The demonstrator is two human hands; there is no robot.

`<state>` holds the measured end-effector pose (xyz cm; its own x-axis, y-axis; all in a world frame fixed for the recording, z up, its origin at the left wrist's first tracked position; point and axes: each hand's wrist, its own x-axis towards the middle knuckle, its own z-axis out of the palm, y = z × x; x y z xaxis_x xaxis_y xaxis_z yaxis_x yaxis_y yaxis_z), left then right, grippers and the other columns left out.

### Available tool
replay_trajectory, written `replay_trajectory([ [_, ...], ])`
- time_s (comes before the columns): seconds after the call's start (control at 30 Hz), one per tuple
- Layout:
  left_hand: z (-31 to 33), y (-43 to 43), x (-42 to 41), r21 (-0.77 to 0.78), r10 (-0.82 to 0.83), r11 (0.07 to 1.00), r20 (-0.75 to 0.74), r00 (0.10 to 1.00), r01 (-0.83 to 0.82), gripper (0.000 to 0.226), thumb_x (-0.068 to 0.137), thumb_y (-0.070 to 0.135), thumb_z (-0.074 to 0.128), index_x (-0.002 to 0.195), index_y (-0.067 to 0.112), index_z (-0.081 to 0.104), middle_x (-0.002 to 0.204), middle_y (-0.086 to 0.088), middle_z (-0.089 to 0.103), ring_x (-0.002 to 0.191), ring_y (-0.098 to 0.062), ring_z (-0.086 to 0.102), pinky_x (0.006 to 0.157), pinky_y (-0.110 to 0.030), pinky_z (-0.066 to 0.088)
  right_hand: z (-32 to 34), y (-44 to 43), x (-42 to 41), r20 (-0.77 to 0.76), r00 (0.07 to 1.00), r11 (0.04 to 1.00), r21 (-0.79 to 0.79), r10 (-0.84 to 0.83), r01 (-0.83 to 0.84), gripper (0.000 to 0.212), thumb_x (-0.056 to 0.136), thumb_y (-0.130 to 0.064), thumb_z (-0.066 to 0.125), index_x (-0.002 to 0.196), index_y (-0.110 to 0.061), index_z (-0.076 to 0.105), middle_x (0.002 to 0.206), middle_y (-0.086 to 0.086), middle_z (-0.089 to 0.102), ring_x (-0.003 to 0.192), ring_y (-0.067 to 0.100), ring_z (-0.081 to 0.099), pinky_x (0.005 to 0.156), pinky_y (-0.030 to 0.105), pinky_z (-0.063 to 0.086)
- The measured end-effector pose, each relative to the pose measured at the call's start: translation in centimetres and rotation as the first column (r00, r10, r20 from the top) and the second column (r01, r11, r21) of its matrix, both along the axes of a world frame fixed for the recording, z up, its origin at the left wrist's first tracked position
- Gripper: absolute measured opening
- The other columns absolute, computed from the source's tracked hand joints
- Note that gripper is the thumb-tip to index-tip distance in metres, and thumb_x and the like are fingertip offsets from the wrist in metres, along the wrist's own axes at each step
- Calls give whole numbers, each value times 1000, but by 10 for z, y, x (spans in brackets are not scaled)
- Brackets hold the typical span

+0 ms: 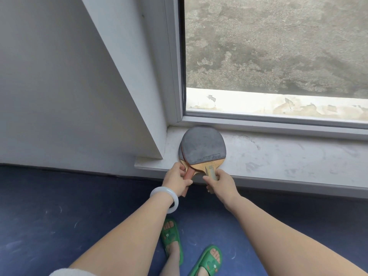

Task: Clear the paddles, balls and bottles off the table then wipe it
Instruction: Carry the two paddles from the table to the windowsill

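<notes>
Two table tennis paddles lie stacked on a low white window sill [278,156], in its left corner. The top paddle [203,146] shows a dark grey rubber face and a pale wooden handle. The bottom paddle [181,154] is mostly hidden beneath it; only its left edge and reddish handle stick out. My left hand [176,179] grips the reddish handle. The pale handle is pinched by my right hand [219,183]. Both handles overhang the sill's front edge. No table, balls or bottles are in view.
A white wall [69,86] juts out left of the sill. The window frame [179,76] and glass rise behind the paddles. Dark blue floor [59,216] lies below, with my feet in green sandals [209,259].
</notes>
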<state>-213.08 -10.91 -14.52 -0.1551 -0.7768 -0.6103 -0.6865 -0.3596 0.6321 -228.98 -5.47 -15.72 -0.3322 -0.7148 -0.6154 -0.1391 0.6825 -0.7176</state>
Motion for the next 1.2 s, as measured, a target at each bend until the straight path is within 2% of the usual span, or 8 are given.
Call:
replay_trajectory([
  [0.1,6,1,3,3,-23,1000,18,1000,23,40,87,14,72,121,18,51,110,4,58,100,-17,59,82,-28,46,4,5,-3,-57,998,999,33,21,-19,21,89,-27,71,96,-11,60,90,4,67,77,21,66,76,38,56],
  [0.2,14,4,5,-12,-35,999,39,999,36,37,87,14,71,120,18,55,113,2,61,101,-16,59,88,-30,48,15,9,-8,-157,985,995,75,69,-58,23,91,-30,68,100,-11,60,93,-1,64,88,18,60,73,29,43],
  [0.53,55,36,-8,-82,-81,993,79,994,88,18,90,19,68,106,19,59,110,1,64,97,-23,62,87,-34,52,55,39,-31,-223,973,997,59,63,-51,17,94,-29,62,94,-12,59,95,8,68,91,25,63,76,31,47],
  [0.63,70,40,-20,-113,-140,982,97,985,151,23,91,22,67,113,16,60,112,3,62,98,-15,58,81,-26,44,68,52,-39,-211,977,999,46,24,-14,20,94,-29,62,95,-10,60,95,9,68,91,27,63,75,31,48],
  [0.8,98,39,-58,-172,-311,927,145,939,334,27,90,24,68,113,13,61,113,-3,63,100,-19,58,86,-29,46,97,86,-65,-237,968,995,19,-87,94,21,95,-30,60,98,-10,60,95,3,64,91,23,58,74,29,41],
  [0.97,122,47,-115,-195,-576,774,176,798,602,32,92,30,65,119,14,58,118,-2,61,106,-19,58,88,-27,46,125,139,-105,-275,913,949,7,-301,315,27,97,-32,58,110,-9,59,103,1,57,94,19,53,78,29,41],
  [1.07,136,64,-153,-203,-737,619,184,651,759,32,92,28,65,119,12,59,118,-4,63,107,-20,59,89,-28,46,137,180,-120,-288,841,880,-12,-459,476,24,97,-32,58,107,-11,58,106,2,58,94,19,53,76,28,40],
  [1.2,144,103,-197,-225,-871,421,169,461,879,33,91,26,67,119,10,59,117,-5,63,106,-21,59,84,-25,42,148,246,-122,-289,721,756,-14,-630,655,23,95,-33,59,105,-13,56,99,0,56,79,18,50,57,26,35],
])
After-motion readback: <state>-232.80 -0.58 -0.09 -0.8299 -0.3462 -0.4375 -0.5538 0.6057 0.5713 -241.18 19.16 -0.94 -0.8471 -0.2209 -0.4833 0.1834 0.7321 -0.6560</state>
